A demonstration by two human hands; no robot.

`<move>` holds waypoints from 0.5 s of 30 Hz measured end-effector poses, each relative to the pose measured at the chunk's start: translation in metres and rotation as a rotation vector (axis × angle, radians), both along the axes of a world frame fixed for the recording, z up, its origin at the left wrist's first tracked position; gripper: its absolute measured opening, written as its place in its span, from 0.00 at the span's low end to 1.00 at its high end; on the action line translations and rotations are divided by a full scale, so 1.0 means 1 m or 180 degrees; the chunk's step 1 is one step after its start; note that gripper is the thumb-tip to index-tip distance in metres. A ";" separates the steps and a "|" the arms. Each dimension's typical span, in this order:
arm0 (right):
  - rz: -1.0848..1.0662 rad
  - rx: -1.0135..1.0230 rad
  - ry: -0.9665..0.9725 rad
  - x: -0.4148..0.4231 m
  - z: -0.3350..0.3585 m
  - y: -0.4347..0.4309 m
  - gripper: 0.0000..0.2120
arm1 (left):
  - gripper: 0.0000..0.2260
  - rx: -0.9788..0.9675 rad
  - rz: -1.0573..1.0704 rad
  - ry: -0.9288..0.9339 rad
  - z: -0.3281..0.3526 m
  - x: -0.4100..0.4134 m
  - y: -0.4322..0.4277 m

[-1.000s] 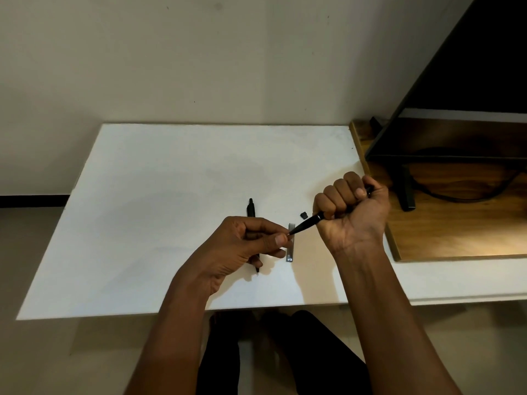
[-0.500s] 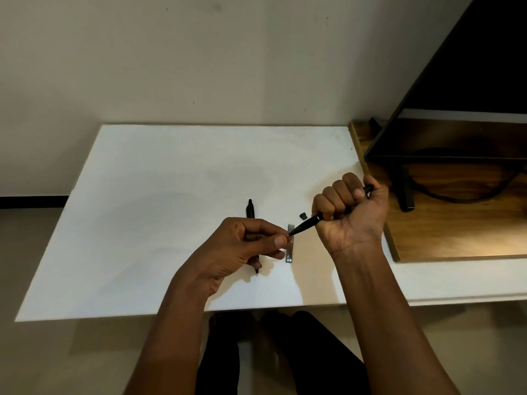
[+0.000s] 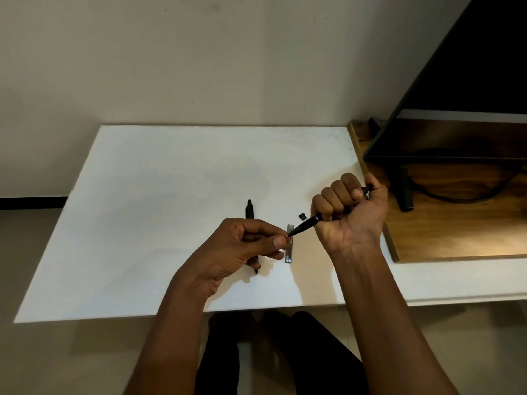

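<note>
My right hand (image 3: 352,212) grips a black mechanical pencil (image 3: 306,223) in its fist, tip pointing down-left. My left hand (image 3: 242,246) has thumb and forefinger pinched together right at the pencil's tip; whatever sits between them is too small to see. Under my left hand a second black pen (image 3: 250,212) lies on the white board (image 3: 142,223), partly hidden. A small clear lead case (image 3: 289,252) lies flat just right of my left fingers, and a tiny black cap (image 3: 302,215) rests beyond it.
A wooden desk top (image 3: 456,238) adjoins the board on the right, carrying a black monitor (image 3: 470,81) on a stand (image 3: 403,192) with a cable. The wall rises right behind. My legs show below the table's front edge.
My right fist has shifted very slightly; the pencil tip stays at my left fingertips. Nothing else has moved.
</note>
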State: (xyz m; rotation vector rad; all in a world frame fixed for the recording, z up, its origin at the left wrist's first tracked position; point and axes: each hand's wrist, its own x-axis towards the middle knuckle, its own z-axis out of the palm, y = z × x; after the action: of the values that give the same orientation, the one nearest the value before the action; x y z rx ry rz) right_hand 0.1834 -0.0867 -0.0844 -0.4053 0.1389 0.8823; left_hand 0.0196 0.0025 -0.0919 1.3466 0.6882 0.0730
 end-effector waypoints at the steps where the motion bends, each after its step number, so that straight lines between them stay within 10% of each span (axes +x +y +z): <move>1: -0.0015 -0.0013 -0.0012 0.000 0.000 0.000 0.25 | 0.05 0.0003 0.0003 0.0003 0.000 0.000 0.000; 15: -0.0028 -0.0021 -0.0023 0.000 -0.001 -0.001 0.25 | 0.07 0.0013 -0.0011 0.0006 0.000 0.000 -0.001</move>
State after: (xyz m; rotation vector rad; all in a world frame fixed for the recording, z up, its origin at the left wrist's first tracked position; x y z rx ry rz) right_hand 0.1832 -0.0876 -0.0856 -0.4136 0.1370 0.8717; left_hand 0.0192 0.0019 -0.0922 1.3519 0.6877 0.0703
